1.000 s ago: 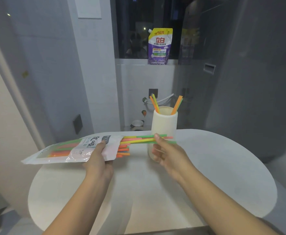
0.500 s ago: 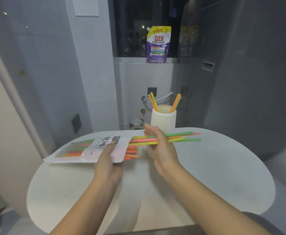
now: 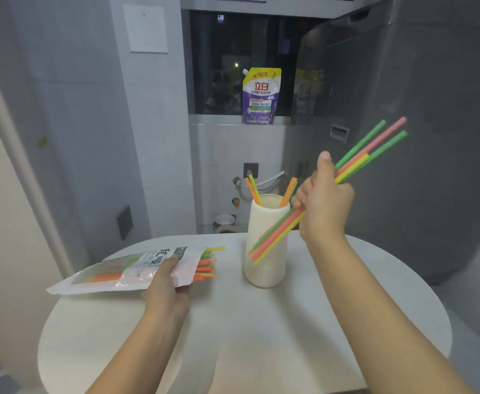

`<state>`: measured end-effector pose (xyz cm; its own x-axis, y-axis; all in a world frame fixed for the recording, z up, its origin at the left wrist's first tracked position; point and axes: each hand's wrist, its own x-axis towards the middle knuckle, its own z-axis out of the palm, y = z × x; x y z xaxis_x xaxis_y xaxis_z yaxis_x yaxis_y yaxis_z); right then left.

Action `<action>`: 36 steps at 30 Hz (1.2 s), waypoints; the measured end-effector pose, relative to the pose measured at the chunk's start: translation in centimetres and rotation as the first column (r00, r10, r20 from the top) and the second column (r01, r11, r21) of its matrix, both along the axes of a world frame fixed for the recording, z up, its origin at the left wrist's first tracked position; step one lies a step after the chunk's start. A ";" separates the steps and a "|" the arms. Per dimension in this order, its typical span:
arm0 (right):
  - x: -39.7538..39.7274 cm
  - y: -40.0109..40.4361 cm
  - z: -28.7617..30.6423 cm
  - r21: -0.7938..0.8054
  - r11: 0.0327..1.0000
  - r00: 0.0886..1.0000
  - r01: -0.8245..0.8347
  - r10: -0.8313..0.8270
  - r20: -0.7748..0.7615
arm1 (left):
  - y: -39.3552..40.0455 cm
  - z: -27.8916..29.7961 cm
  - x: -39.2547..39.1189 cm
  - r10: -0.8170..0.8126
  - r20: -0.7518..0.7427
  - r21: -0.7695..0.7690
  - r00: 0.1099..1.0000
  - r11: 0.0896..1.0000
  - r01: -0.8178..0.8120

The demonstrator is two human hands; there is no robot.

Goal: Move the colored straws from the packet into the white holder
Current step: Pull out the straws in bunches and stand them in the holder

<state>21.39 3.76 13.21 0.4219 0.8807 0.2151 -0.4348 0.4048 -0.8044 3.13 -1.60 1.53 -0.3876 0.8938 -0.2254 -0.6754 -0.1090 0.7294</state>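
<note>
My right hand (image 3: 325, 203) grips a bundle of several green, pink and yellow straws (image 3: 371, 150) near their middle. The bundle slants, its lower ends in front of the white holder (image 3: 265, 260) and its upper ends up to the right. Several orange and yellow straws (image 3: 287, 191) stand inside the holder. My left hand (image 3: 166, 285) holds the straw packet (image 3: 110, 273) near its open end, low over the table's left side. Orange, green and yellow straw ends (image 3: 207, 267) stick out of the packet's mouth.
The round white table (image 3: 261, 336) carries the holder near its far middle. A purple detergent pouch (image 3: 260, 96) stands on the window ledge behind. A large grey appliance (image 3: 417, 123) rises at the right, and grey walls close the left.
My right hand has pulled the straw bundle fully out of the packet, lifted it to the right and tilted it steeply beside the holder. My left hand has lowered the packet toward the table.
</note>
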 end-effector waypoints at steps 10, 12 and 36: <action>-0.1 -0.5 -9.2 -0.101 0.991 0.765 0.085 0.000 0.644 | -0.3 -0.1 -0.2 0.003 -0.055 -0.007 0.998 1.000 -0.004; -0.5 -1.0 -11.2 -0.124 0.990 0.757 0.069 0.029 0.653 | -0.4 -0.1 -0.2 -0.006 -0.068 -0.013 0.998 1.000 0.005; -2.6 5.6 2.9 0.154 0.975 0.865 0.159 -0.213 0.455 | 0.2 0.0 -0.2 -0.020 -0.017 0.009 1.000 1.000 0.020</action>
<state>18.77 9.32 16.13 0.4023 0.7561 0.5162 0.0719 0.5360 -0.8411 2.96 -1.43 1.52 -0.3737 0.9033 -0.2108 -0.6647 -0.1022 0.7401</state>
